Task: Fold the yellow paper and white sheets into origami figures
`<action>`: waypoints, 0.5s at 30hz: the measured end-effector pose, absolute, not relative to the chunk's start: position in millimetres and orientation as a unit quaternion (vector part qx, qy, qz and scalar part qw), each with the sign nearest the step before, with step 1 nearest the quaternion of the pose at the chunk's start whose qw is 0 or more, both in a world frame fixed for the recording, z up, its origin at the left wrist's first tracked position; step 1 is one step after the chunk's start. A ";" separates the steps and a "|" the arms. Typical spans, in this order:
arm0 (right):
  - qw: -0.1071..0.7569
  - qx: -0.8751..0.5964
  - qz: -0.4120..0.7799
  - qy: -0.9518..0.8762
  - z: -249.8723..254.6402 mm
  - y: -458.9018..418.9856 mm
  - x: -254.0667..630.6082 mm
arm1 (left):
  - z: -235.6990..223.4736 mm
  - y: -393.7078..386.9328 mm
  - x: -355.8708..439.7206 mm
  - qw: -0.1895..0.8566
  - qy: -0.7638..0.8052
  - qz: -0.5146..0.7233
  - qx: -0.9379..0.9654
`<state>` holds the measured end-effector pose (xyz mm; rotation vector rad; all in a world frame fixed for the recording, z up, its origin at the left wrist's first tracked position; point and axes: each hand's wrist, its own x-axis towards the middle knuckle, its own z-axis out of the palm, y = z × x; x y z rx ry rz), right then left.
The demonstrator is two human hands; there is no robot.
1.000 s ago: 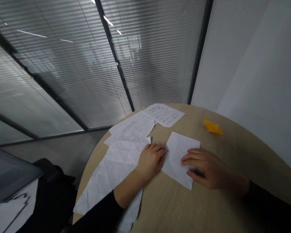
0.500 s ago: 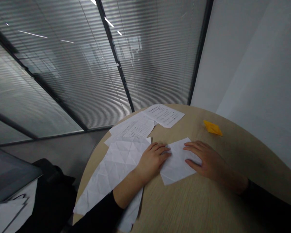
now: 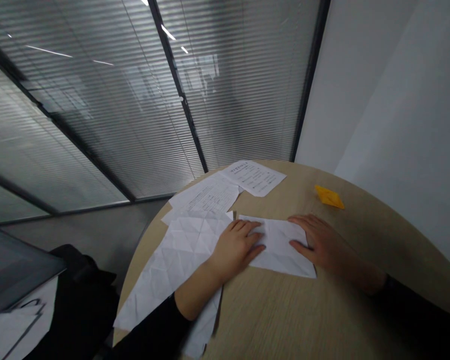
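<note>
A white sheet of folded paper point(image 3: 281, 245) with faint creases lies flat on the round wooden table. Across its left end rests my left hand point(image 3: 240, 245), open, the fingers stretched out over the paper. At the right edge of the same sheet my right hand point(image 3: 317, 240) is open, with its thumb apart from the fingers and the fingertips on the paper. Part of the sheet is hidden beneath both hands. Just left of my left hand lies a large creased white paper point(image 3: 183, 255), partly covered by my left forearm.
Printed sheets point(image 3: 255, 177) overlap at the far side of the table point(image 3: 270, 320). A small yellow folded paper piece point(image 3: 329, 197) lies at the far right. Glass panels with blinds point(image 3: 240, 100) stand behind. A black bag-like item point(image 3: 82, 295) is off the table at left.
The folded paper has turned, so its long edges now run nearly left to right. My right hand has shifted slightly along its right edge; my left hand has stayed almost in place.
</note>
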<state>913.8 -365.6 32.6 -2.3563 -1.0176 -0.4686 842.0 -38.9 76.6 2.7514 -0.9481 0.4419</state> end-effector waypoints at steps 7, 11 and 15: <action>0.253 -0.856 -0.160 -0.422 39.1 -367.8 914.8 | 77.6 -44.2 840.0 0.073 -0.311 0.141 0.937; 0.289 -0.819 -0.119 -0.481 44.0 -374.3 914.3 | 79.9 -43.3 836.9 0.112 -0.306 0.118 0.938; 0.310 -0.791 -0.095 -0.519 45.3 -380.9 916.7 | 77.6 -40.5 837.7 0.134 -0.310 0.095 0.936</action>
